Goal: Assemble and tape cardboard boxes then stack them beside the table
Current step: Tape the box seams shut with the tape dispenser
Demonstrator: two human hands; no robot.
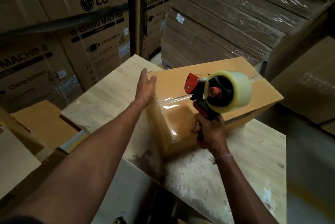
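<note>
A closed brown cardboard box (pixel 257 94) lies on the pale wooden table (pixel 108 96). My left hand (pixel 146 86) rests flat with fingers spread on the box's near-left top corner. My right hand (pixel 211 131) grips the red handle of a tape dispenser (pixel 213 94), held just above the box's near end. The dispenser carries a fat roll of clear tape (pixel 241 93). A strip of clear tape (pixel 170 104) stretches from the dispenser across the box's top and down its near face, shiny and wrinkled.
Large printed washing machine cartons (pixel 87 15) stand stacked behind the table at left. A shrink-wrapped pallet of flat cardboard (pixel 226 20) fills the back right. More brown cartons (pixel 308 85) sit at right, and flat cardboard (pixel 43 124) lies low at left.
</note>
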